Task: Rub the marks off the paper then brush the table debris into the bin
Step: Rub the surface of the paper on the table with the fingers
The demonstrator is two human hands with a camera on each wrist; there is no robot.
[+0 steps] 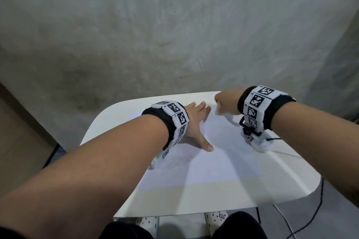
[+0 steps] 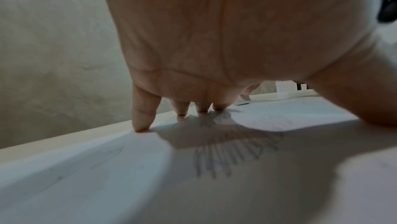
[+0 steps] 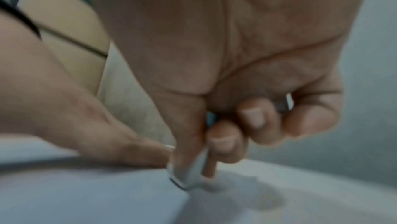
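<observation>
A white sheet of paper lies on a small white table. Grey pencil scribbles show near my left wrist, and in the left wrist view the scribbles sit under my palm. My left hand lies flat on the paper with fingers spread, its fingertips pressing down. My right hand hovers at the paper's far edge and pinches a white eraser. In the right wrist view, thumb and fingers curl round the eraser, whose tip touches the paper.
A grey concrete wall rises behind the table. A black cable hangs off the right side. My knees and white shoes sit under the near edge. A brown panel stands at the left. No bin shows.
</observation>
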